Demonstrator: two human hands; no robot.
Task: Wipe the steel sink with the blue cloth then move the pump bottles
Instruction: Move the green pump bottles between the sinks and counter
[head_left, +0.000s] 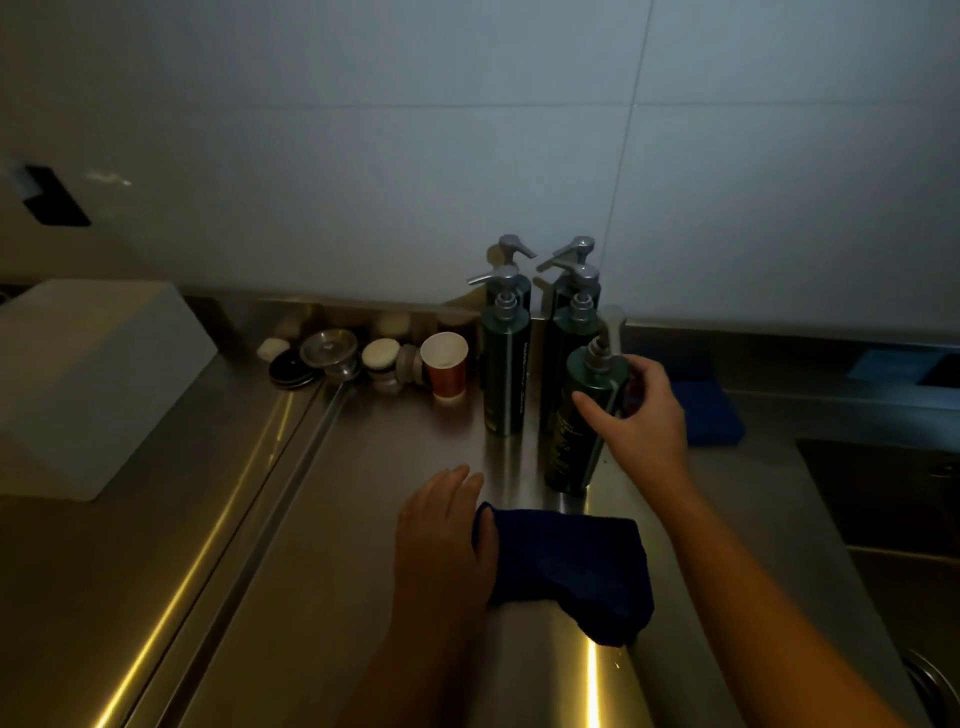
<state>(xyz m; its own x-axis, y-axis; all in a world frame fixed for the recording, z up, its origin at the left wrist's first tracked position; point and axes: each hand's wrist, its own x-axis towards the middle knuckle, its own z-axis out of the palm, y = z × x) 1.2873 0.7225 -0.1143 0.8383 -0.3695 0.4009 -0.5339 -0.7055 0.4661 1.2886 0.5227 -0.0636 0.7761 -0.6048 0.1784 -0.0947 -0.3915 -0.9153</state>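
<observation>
My right hand (641, 410) grips the upper body of the nearest dark green pump bottle (576, 441), which leans slightly on the steel counter (363, 519). Behind it stand more pump bottles: one at the left (505, 374), another (571, 322) directly behind the held one, and two at the wall (511, 260). My left hand (447, 535) rests flat on the counter, holding the left edge of the folded blue cloth (571, 566). The sink basin (893, 519) opens at the right edge.
A paper cup (444, 364), a metal strainer (332, 353), a stack of dark lids (289, 368) and small round lids (382, 356) sit against the back wall at left. A white box (88, 384) stands at far left. A blue pad (706, 410) lies behind my right hand.
</observation>
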